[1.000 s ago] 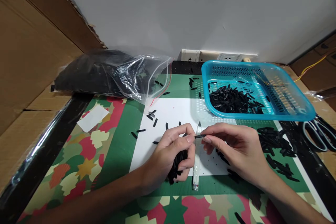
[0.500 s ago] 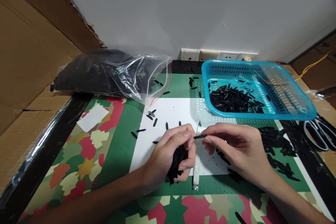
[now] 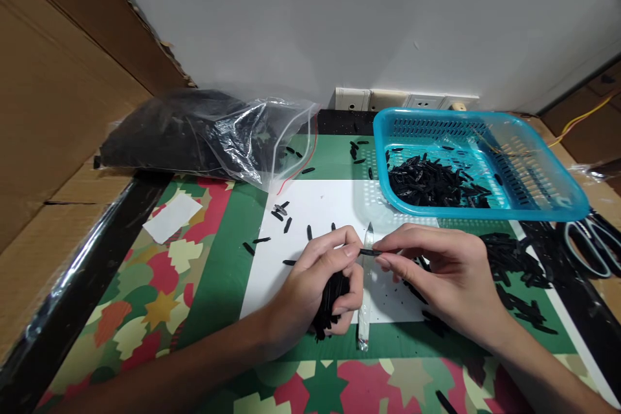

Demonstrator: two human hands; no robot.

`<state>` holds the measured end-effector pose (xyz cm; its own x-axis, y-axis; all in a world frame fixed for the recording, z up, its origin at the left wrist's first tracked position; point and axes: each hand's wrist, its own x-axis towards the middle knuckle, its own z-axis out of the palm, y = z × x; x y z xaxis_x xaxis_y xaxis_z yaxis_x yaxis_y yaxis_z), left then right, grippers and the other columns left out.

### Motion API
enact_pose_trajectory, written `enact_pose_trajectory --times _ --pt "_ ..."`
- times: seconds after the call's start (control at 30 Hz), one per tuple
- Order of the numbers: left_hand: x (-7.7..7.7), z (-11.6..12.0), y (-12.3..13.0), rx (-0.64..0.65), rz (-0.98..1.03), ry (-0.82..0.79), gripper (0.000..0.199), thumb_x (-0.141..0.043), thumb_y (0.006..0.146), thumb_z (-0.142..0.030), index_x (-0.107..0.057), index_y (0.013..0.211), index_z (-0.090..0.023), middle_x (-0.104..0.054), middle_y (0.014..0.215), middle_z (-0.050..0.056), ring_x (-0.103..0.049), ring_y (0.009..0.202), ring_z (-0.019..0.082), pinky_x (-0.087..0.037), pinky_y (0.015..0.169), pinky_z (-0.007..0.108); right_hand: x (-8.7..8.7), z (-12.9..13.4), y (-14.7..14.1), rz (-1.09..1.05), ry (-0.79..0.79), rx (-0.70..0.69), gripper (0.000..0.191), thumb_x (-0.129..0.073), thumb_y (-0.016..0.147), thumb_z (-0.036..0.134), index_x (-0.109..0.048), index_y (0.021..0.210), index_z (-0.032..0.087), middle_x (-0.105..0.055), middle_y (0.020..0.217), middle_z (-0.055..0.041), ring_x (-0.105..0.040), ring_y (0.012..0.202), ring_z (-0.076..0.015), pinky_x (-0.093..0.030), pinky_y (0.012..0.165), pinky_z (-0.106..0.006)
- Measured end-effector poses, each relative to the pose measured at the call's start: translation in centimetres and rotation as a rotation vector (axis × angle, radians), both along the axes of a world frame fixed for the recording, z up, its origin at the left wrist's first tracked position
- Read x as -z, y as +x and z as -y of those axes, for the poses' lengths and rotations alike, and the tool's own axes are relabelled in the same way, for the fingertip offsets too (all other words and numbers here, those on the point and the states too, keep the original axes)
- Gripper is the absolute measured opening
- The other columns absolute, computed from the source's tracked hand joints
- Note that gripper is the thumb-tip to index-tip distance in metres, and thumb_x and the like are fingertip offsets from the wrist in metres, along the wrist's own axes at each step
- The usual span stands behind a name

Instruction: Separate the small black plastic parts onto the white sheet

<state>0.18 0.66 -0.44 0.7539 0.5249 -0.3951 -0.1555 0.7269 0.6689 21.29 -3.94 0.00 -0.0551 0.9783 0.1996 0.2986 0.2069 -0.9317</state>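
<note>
My left hand (image 3: pixel 325 278) is closed around a bunch of thin black pieces (image 3: pixel 331 304), their ends sticking out below the fingers. Between its thumb and forefinger and the fingertips of my right hand (image 3: pixel 436 265) runs one slim black piece (image 3: pixel 369 251), lying level. The right thumb and forefinger pinch its right end. What the black pieces are made of I cannot tell. Below that piece, on the white sheet (image 3: pixel 301 200), lies a slender pointed tool (image 3: pixel 365 310) wrapped in pale plastic, its dark tip facing away from me.
A blue basket (image 3: pixel 485 212) with black pieces stands back right. Piles of black pieces (image 3: pixel 517 259) lie right of my right hand, near scissors (image 3: pixel 587 246). A clear zip bag (image 3: pixel 194 136) full of dark material rests back left. Wall sockets (image 3: pixel 388 100) are behind.
</note>
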Motion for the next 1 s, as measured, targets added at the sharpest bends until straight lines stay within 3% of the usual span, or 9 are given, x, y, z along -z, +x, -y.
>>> enact_pose_trajectory --times 0.5,0.6,0.67,0.77,0.87,0.93,1.0 --pt "0.2 0.1 0.0 0.003 0.018 -0.030 0.027 -0.057 0.105 -0.045 -0.049 0.091 -0.024 -0.051 0.052 -0.009 -0.034 0.032 0.006 -0.033 0.033 0.013 -0.1 0.1 -0.1 0.078 0.074 -0.030 0.006 -0.078 0.101 0.019 -0.081 0.099 0.024 -0.083 0.091 -0.0018 -0.075 0.076 -0.0162 -0.060 0.068 -0.027" --pt "0.2 0.0 0.1 -0.007 0.028 -0.031 0.030 -0.055 0.106 -0.046 -0.047 0.088 -0.024 -0.050 0.052 -0.009 -0.031 0.032 0.005 -0.033 0.032 0.013 -0.1 0.3 -0.2 0.172 0.185 -0.023 0.010 -0.073 0.103 0.014 -0.078 0.104 0.022 -0.082 0.092 -0.0029 -0.075 0.075 -0.0170 -0.060 0.068 -0.029" --pt "0.2 0.0 0.2 -0.011 0.035 -0.022 0.032 -0.054 0.106 -0.046 -0.046 0.085 -0.023 -0.049 0.051 -0.009 -0.028 0.032 0.005 -0.032 0.032 0.013 -0.2 0.3 -0.1 0.259 0.395 0.047 0.017 -0.073 0.099 0.006 -0.076 0.106 0.021 -0.080 0.089 -0.0036 -0.074 0.074 -0.0180 -0.059 0.067 -0.031" --pt "0.2 0.0 0.3 -0.006 0.041 -0.006 0.032 -0.053 0.106 -0.047 -0.045 0.086 -0.024 -0.049 0.051 -0.009 -0.028 0.032 0.005 -0.031 0.031 0.013 -0.2 0.0 0.8 0.467 0.663 0.278 0.025 -0.077 0.091 -0.001 -0.074 0.105 0.020 -0.078 0.084 -0.0042 -0.071 0.072 -0.0204 -0.055 0.068 -0.036" --pt "0.3 0.0 0.4 0.009 0.026 0.002 0.031 -0.052 0.106 -0.051 -0.045 0.091 -0.025 -0.049 0.050 -0.009 -0.029 0.030 0.005 -0.030 0.031 0.013 -0.2 -0.5 2.0 0.678 0.620 0.506 0.021 -0.082 0.091 0.005 -0.074 0.103 0.022 -0.080 0.091 -0.0078 -0.072 0.080 -0.0262 -0.052 0.079 -0.044" --pt "0.3 0.0 0.4 0.010 -0.011 0.002 0.031 -0.049 0.106 -0.055 -0.045 0.096 -0.026 -0.049 0.049 -0.010 -0.028 0.030 0.006 -0.029 0.031 0.013 -0.2 -0.7 2.4 0.743 0.571 0.555 0.019 -0.083 0.093 0.011 -0.075 0.106 0.022 -0.080 0.097 -0.0107 -0.073 0.088 -0.0302 -0.051 0.083 -0.048" --pt "0.4 0.1 0.5 0.014 -0.057 0.002 0.032 -0.047 0.106 -0.060 -0.045 0.102 -0.028 -0.049 0.049 -0.011 -0.028 0.030 0.007 -0.029 0.031 0.014 -0.3 -0.7 2.3 0.718 0.575 0.520 0.020 -0.082 0.094 0.011 -0.074 0.109 0.022 -0.078 0.099 -0.0109 -0.072 0.089 -0.0296 -0.050 0.082 -0.046"
